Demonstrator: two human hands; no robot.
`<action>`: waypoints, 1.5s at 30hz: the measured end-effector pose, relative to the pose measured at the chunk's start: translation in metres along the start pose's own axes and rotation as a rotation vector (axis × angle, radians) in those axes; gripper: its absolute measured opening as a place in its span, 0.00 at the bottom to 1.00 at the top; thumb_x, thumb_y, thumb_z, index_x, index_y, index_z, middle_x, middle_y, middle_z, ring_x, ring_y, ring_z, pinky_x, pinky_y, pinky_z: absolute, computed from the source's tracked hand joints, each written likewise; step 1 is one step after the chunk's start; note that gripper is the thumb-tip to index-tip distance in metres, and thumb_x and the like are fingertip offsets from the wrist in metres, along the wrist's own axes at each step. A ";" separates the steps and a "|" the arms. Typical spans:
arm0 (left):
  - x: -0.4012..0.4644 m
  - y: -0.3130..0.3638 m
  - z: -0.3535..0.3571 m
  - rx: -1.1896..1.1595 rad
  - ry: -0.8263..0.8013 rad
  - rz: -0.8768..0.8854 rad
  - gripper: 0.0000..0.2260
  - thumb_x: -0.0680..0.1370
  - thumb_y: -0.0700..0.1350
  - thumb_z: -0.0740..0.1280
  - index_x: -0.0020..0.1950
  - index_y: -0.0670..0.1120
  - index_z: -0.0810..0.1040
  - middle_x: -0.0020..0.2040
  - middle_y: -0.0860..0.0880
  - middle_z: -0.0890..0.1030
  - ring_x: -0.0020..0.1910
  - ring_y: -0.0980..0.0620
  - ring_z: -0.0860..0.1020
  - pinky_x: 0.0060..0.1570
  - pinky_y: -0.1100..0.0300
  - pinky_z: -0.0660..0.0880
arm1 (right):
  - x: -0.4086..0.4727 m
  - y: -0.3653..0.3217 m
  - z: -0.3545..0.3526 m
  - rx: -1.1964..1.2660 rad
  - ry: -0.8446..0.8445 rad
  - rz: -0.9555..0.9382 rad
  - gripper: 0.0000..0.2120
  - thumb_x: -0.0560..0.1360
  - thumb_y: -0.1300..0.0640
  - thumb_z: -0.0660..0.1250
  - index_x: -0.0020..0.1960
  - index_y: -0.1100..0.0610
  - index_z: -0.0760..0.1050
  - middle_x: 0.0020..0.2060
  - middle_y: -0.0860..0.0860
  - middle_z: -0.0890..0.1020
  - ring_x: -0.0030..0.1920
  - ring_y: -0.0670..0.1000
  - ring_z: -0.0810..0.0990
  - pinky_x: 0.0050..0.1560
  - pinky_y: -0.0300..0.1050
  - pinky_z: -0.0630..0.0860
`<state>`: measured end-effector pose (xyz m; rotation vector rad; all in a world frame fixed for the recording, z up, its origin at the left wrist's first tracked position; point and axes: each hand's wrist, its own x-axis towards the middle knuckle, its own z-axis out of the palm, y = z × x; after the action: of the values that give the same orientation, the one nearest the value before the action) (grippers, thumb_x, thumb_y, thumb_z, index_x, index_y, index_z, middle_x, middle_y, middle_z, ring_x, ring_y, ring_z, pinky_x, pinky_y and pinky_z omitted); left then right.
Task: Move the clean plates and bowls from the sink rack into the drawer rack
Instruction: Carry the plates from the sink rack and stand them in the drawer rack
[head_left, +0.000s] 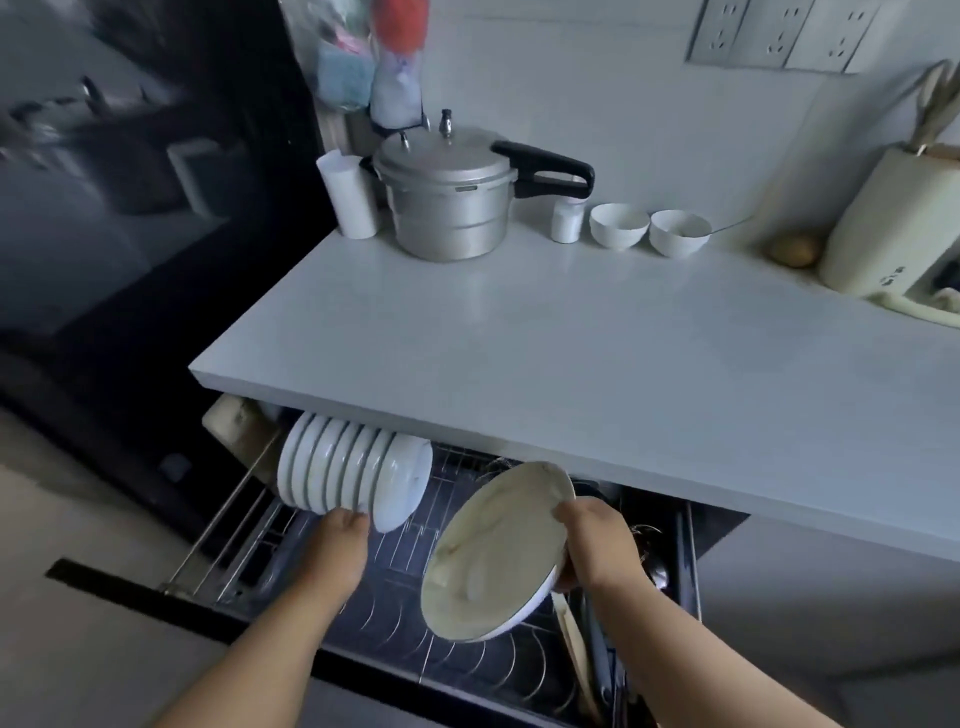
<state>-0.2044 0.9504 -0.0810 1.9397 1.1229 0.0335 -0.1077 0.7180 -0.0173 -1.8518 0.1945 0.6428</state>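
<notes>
Left hand (340, 540) reaches forward; right hand (597, 540) curls, gripping.

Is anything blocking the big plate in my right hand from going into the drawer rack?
Nothing visible: the large plate in the right hand hangs over bare wire slots, right of the standing plates.

On the white counter (597, 353) in front of you stands an aluminium pressure cooker (449, 200) with a black handle, a white roll (349, 195) just beside it, then a small white jar (567, 219) and two white bowls (649, 231); a cream utensil holder (893, 223) sits far right, near a potato (794, 249).
</notes>
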 end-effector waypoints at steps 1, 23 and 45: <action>0.001 -0.008 -0.006 0.060 -0.002 0.027 0.12 0.82 0.49 0.55 0.47 0.44 0.74 0.44 0.42 0.79 0.41 0.44 0.76 0.42 0.55 0.69 | 0.006 0.004 0.012 -0.025 -0.018 0.022 0.11 0.70 0.56 0.61 0.42 0.64 0.74 0.32 0.58 0.78 0.32 0.59 0.78 0.29 0.49 0.79; 0.019 -0.074 -0.027 0.529 0.098 0.359 0.17 0.80 0.55 0.55 0.60 0.45 0.74 0.47 0.49 0.80 0.45 0.49 0.78 0.41 0.55 0.75 | 0.116 0.002 0.168 -0.423 -0.064 0.161 0.21 0.76 0.54 0.59 0.67 0.60 0.64 0.38 0.52 0.77 0.31 0.58 0.85 0.48 0.56 0.82; 0.021 -0.075 -0.023 0.647 0.085 0.276 0.17 0.79 0.55 0.52 0.59 0.47 0.71 0.49 0.51 0.79 0.48 0.50 0.77 0.43 0.59 0.70 | 0.164 -0.022 0.219 -0.621 -0.128 0.120 0.11 0.80 0.56 0.58 0.41 0.58 0.71 0.15 0.47 0.75 0.43 0.50 0.83 0.51 0.47 0.80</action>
<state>-0.2536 0.9966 -0.1260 2.6835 0.9827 -0.1130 -0.0339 0.9542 -0.1371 -2.3913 0.0168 0.9810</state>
